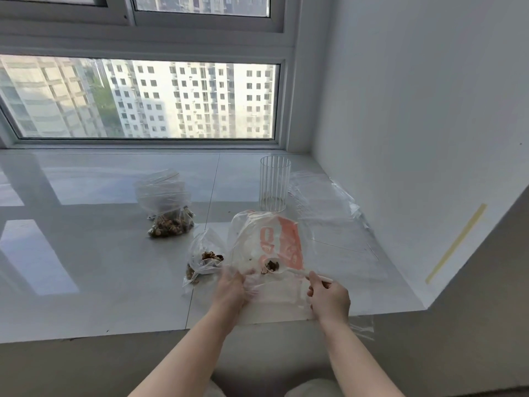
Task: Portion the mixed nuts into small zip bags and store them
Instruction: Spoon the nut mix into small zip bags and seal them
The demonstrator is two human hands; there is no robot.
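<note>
Right hand (329, 300) pinches the spoon (279, 267) of nuts; left hand (232, 287) seemingly grips the limp, slippery bag (266, 239) near its mouth

Wide glossy white window sill (86, 253), tiled w/ thin seams, reflecting daylight. White-framed window (143, 144) behind it; high-rise apt blocks (194, 98) + some green trees outside. Plain white wall (415, 96) at right, w/ a strip of yellowish tape (455, 245) near its lower corner. Grey surface below sill edge.
</note>
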